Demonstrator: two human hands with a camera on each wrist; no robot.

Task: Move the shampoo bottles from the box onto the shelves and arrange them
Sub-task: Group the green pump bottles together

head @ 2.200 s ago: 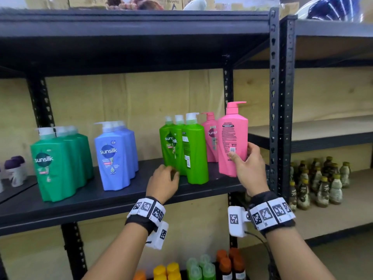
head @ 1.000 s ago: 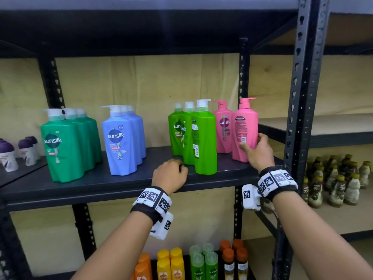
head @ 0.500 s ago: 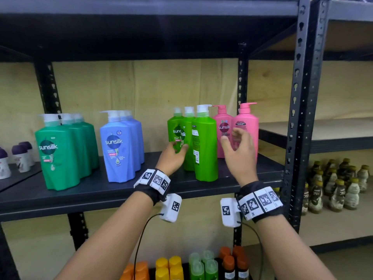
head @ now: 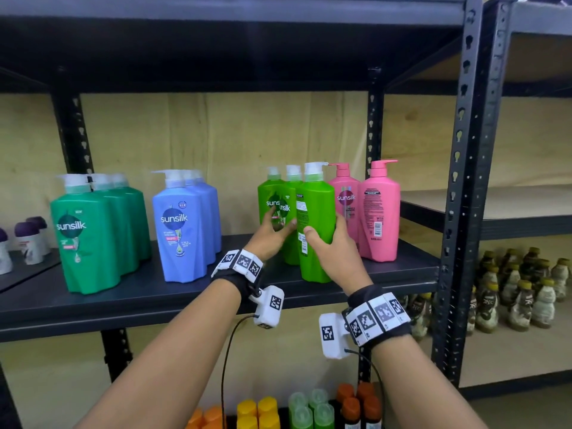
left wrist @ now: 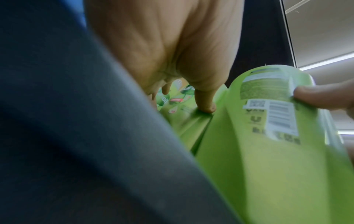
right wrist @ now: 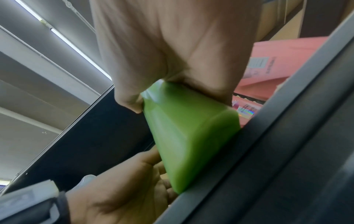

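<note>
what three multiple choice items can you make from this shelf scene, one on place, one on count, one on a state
1. Where do the two pink plastic pump bottles stand?
A. right end of the dark metal shelf
B. left end
C. floor

2. How many light green plastic pump bottles are in the group?
A. one
B. three
C. five

3. What is the right hand doing?
A. hanging idle
B. holding a pink bottle
C. holding the front light green bottle

Answers:
1 A, they are the rightmost bottles, beside the upright post.
2 B, three white pump tops show in the head view.
3 C, the grip wraps its lower body, thumb on the back label, while the left hand touches the green bottles behind.
</note>
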